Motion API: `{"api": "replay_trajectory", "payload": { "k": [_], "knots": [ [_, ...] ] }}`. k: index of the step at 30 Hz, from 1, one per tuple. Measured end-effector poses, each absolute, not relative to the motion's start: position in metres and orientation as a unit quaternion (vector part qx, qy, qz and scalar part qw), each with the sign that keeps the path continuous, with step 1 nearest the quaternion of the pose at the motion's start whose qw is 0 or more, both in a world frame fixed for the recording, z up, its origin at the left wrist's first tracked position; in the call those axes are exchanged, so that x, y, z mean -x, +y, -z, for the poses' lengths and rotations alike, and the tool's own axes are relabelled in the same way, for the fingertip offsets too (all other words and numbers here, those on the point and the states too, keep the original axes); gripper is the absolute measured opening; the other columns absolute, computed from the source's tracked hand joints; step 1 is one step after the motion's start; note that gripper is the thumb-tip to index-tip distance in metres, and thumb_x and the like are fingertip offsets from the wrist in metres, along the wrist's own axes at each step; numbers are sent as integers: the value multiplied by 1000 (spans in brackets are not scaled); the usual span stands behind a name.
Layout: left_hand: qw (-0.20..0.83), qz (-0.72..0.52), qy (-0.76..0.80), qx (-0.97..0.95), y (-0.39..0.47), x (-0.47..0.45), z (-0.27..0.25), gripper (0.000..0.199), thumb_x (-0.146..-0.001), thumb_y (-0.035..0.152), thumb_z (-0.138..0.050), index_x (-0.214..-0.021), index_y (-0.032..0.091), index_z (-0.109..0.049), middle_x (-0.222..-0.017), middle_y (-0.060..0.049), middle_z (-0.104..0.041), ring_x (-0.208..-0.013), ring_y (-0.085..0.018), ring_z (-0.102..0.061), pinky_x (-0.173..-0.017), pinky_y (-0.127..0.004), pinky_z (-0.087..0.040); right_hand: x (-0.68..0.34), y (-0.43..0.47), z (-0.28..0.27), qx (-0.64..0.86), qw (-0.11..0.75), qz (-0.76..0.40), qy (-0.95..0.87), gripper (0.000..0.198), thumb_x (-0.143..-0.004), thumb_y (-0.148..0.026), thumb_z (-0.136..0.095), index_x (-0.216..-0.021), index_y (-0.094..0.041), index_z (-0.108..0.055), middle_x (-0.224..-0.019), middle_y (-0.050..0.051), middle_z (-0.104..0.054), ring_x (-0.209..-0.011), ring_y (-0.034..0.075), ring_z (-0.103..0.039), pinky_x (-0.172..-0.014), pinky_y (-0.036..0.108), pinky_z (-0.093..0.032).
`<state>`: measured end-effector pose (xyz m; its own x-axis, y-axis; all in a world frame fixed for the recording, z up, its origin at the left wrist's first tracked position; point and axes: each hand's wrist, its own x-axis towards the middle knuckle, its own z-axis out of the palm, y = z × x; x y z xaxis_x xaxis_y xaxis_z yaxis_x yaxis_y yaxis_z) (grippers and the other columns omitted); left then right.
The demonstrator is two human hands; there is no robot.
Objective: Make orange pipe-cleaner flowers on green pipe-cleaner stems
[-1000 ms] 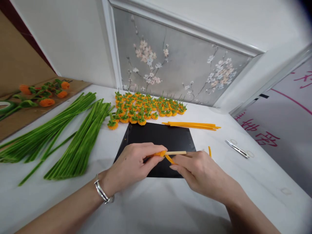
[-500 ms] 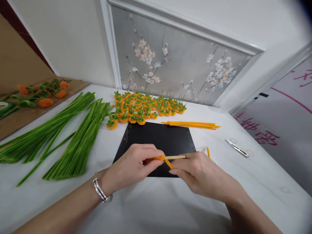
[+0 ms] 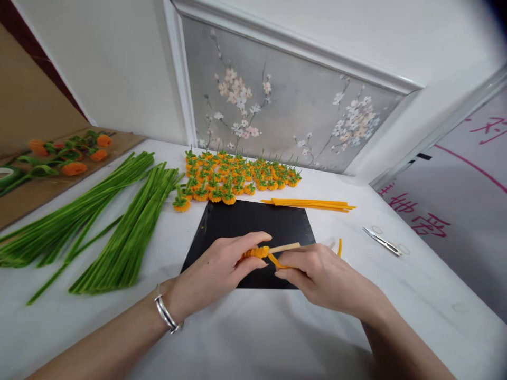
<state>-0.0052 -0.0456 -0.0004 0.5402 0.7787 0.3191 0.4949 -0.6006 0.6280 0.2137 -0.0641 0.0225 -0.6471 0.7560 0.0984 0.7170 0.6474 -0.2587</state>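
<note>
left hand (image 3: 222, 264): thumb and forefinger are standing apart about coiled orange pipe cleaner (image 3: 256, 253), deeper grip hidden | right hand (image 3: 328, 274): is pinching its loose tail | coil: is encircling wooden stick (image 3: 285, 247) above black mat (image 3: 261, 221)

Stick (image 3: 285, 247) smooth, wood-like; coiled strip (image 3: 258, 253) fuzzy, matt (chenille by look); mat (image 3: 257, 220) smooth; bracelet (image 3: 165, 313) polished metal.
</note>
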Motion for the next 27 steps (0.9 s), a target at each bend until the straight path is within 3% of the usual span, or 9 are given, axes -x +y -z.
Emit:
{"api": "replay_trajectory", "payload": {
  "k": [3, 7, 10, 15, 21, 27],
  "knots": [
    [233, -311, 380, -840, -44, 6, 3, 34, -89, 16, -55, -121, 26, -55, -85, 3, -69, -63, -9, -58, -59, -18, -45, -211, -68, -23, 426, 73, -84, -898, 18, -93, -25, -51, -76, -20, -53, -66, -4, -59, -58, 11, -52, -53, 26, -26],
    [199, -313, 363, -855, -43, 6, 4, 26, -89, 14, -52, -111, 25, -64, -85, 2, -69, -68, -10, -60, -60, -19, -44, -206, -76, -25, 421, 65, -26, -904, 13, -93, -21, -49, -81, -19, -53, -68, -2, -60, -53, 12, -51, -50, 27, -20],
    [178, -301, 377, -858, -44, 5, 3, 24, -89, 15, -53, -107, 24, -67, -77, 2, -69, -62, -10, -59, -55, -19, -42, -204, -77, -24, 397, 95, 30, -912, 18, -94, -18, -47, -78, -19, -55, -68, -1, -58, -53, 12, -49, -49, 28, -19],
    [157, -286, 397, -858, -46, 4, 0, 21, -87, 16, -56, -100, 24, -70, -77, 2, -72, -66, -12, -65, -58, -19, -44, -203, -69, -22, 381, 181, 88, -903, 21, -96, -22, -46, -81, -20, -61, -67, -1, -55, -55, 10, -47, -51, 26, -28],
    [134, -283, 375, -872, -49, 2, 1, 17, -90, 25, -54, -91, 23, -71, -72, 2, -72, -62, -12, -65, -57, -20, -44, -204, -63, -24, 374, 222, 21, -900, 26, -96, -23, -47, -81, -21, -67, -78, 1, -60, -64, 8, -54, -59, 20, -39],
    [98, -257, 374, -886, -50, 1, 2, 18, -90, 33, -55, -87, 22, -70, -68, 2, -69, -59, -13, -62, -54, -22, -40, -206, -57, -20, 390, 260, -61, -881, 21, -96, -25, -47, -93, -20, -67, -85, 2, -65, -69, 10, -60, -66, 21, -46]
  ]
}}
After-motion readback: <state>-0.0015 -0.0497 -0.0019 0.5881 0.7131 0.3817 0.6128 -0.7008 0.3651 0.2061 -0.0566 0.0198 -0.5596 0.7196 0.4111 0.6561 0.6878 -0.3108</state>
